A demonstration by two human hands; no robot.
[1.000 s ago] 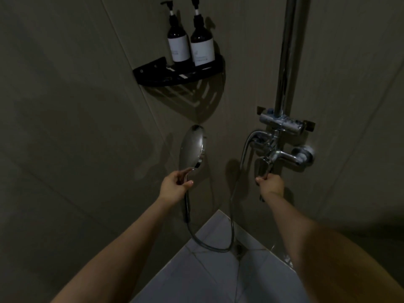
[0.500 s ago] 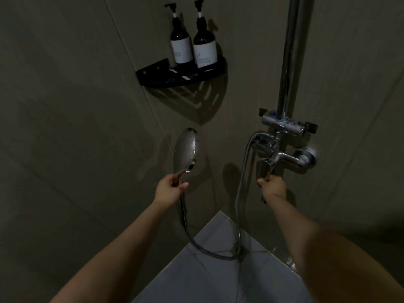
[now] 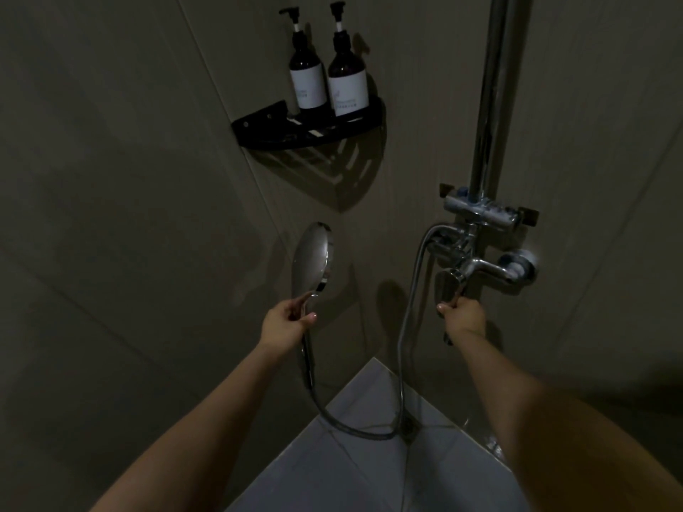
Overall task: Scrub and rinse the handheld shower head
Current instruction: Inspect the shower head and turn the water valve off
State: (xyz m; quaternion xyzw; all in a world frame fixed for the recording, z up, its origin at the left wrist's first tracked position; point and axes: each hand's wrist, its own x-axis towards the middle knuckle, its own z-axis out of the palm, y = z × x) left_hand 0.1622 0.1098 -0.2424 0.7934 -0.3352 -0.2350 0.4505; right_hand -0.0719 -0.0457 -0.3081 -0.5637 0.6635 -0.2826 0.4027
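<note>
In the dim tiled corner, a chrome riser pipe (image 3: 491, 90) runs up from the mixer tap (image 3: 476, 260), and a black corner shelf (image 3: 258, 129) carries two pump bottles (image 3: 327, 75). The shower head (image 3: 310, 260) stands upright left of the tap, its hose (image 3: 403, 349) looping down to the floor. The left hand (image 3: 286, 321) grips its handle, fingers curled round; the right hand (image 3: 464, 315) pinches the tap lever (image 3: 445, 288).

Chrome shower head (image 3: 309, 258), 2 dark white-labelled bottles (image 3: 328, 79), black shelf (image 3: 258, 127), grey walls (image 3: 111, 179)
</note>
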